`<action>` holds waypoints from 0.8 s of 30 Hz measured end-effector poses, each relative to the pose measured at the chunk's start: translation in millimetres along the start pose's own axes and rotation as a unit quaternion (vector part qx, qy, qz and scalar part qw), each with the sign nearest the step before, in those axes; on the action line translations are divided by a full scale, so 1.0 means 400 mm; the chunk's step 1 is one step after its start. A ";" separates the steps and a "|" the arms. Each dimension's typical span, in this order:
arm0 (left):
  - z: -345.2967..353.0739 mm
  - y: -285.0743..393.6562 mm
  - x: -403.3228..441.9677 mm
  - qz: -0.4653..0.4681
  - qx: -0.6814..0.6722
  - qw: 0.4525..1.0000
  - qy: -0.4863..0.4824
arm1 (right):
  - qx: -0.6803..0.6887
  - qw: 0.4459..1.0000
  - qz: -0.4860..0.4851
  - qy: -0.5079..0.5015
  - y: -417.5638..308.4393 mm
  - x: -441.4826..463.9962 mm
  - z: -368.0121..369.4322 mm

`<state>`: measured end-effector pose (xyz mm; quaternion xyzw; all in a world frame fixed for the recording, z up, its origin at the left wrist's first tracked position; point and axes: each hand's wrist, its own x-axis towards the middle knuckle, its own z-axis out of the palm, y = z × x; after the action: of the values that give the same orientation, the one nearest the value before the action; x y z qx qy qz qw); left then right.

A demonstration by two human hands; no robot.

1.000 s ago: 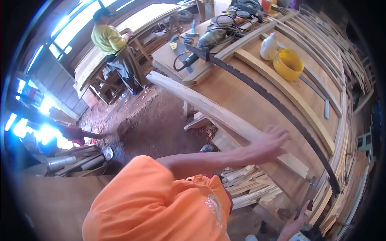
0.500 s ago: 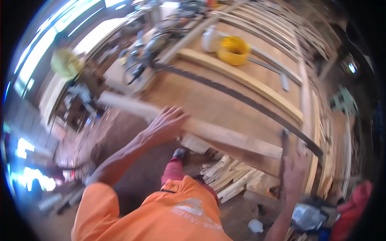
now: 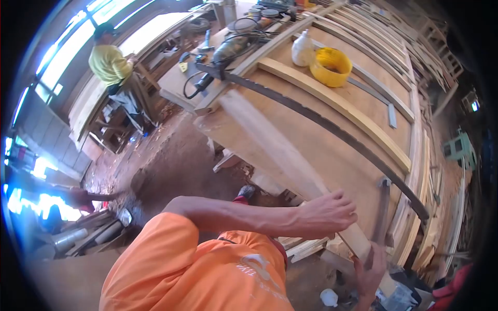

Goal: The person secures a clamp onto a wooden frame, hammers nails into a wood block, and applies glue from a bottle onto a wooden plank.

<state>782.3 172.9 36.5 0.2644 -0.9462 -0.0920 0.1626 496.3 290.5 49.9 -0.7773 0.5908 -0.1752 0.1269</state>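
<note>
A light wooden plank lies at a slant over the near part of the plywood-topped table, its far end blurred by motion. My left hand is closed over the plank near its lower end. Right at that end, my right hand grips the wood with thumb and fingers around it. Just beyond my hands a long dark bar clamp with a notched edge crosses the table. Its sliding jaw sticks out toward me, close to my right hand.
A yellow roll and a white bottle stand behind a wooden rail. Near the table's left corner lies a power tool with its cable. A person in a yellow top stands at another bench. Scrap wood lies below the table.
The plank has swung from lying along the near edge to a steeper slant. My left hand has moved right along it. My right hand has dropped from beside the clamp jaw to the plank's end.
</note>
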 end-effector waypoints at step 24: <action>-0.363 -0.869 0.201 -0.100 -0.060 0.980 0.161 | -0.042 0.996 0.061 -0.042 -0.053 0.230 0.153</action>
<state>932.4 -175.5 101.9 0.3591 -0.8691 -0.1204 0.3180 562.6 207.1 14.3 -0.7513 0.6377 -0.1099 0.1294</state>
